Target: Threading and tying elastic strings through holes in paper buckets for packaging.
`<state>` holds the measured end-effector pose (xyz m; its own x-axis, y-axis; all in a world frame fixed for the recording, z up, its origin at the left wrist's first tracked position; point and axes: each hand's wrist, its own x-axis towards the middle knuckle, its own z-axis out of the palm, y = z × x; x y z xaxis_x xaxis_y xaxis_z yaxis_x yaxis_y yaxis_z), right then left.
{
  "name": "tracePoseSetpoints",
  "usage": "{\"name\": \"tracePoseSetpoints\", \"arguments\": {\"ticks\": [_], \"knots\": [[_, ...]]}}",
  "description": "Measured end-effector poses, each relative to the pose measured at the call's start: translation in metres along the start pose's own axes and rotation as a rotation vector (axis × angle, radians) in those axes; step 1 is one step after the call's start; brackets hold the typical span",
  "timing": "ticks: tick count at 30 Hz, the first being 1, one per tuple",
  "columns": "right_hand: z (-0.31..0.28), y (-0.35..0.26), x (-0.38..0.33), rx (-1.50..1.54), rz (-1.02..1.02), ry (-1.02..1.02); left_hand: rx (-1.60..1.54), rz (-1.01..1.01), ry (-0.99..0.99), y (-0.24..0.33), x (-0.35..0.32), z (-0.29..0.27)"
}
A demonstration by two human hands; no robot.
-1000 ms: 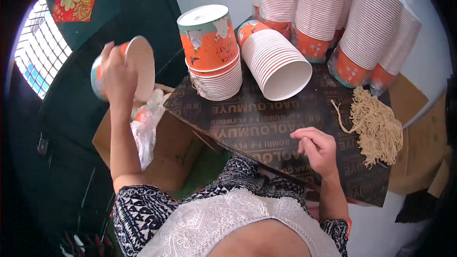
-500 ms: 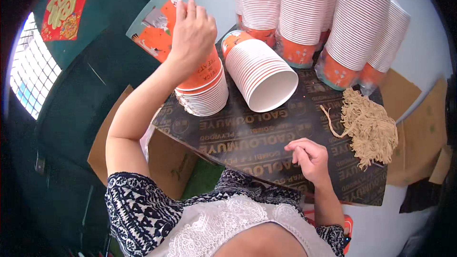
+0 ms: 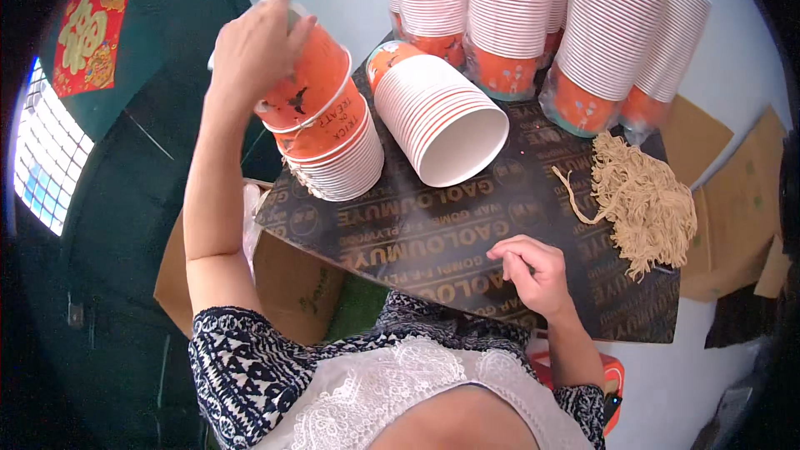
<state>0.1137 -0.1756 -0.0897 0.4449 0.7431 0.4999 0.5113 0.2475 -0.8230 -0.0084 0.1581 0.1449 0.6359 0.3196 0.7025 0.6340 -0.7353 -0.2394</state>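
Observation:
My left hand (image 3: 258, 50) is closed around the base end of an orange paper bucket (image 3: 321, 75). That bucket is upside down and tilted, its white rim at the top of a nested stack of orange-and-white paper buckets (image 3: 346, 158). Whether it sits fully on the stack is hard to tell. Tan cord shows along the stack's left rims. Beside it, a second nested stack (image 3: 437, 108) lies on its side, open end toward me. Over the table's near part, my right hand (image 3: 533, 273) has its fingers curled in, nothing visible in them.
Tall plastic-wrapped stacks of buckets (image 3: 608, 33) stand along the back of the dark printed board table (image 3: 400, 250). A heap of tan cords (image 3: 642, 204) lies at the right. Cardboard boxes (image 3: 292, 283) stand below left, with more cardboard (image 3: 729, 208) beyond the right edge.
My left hand has moved left and slightly up, and the orange bucket's rim now shows above the upright stack. My right hand keeps nearly the same pose. The whole view has shifted slightly.

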Motion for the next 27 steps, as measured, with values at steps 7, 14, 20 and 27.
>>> {"name": "tracePoseSetpoints", "arguments": {"ticks": [7, 14, 20, 27], "knots": [[0.001, 0.001, 0.0, -0.028, -0.017, 0.008, -0.263, 0.241, -0.204, -0.01, -0.016, 0.033], [0.01, 0.003, -0.001, -0.027, 0.042, -0.028, 0.041, 0.354, 0.368, 0.002, -0.052, 0.051], [0.022, 0.006, 0.008, -0.106, 0.129, 0.037, -0.675, 0.451, 0.264, 0.079, -0.103, 0.071], [0.007, 0.0, 0.057, -0.589, -0.217, 0.033, -0.848, 0.193, 0.131, 0.125, -0.093, 0.126]]}}
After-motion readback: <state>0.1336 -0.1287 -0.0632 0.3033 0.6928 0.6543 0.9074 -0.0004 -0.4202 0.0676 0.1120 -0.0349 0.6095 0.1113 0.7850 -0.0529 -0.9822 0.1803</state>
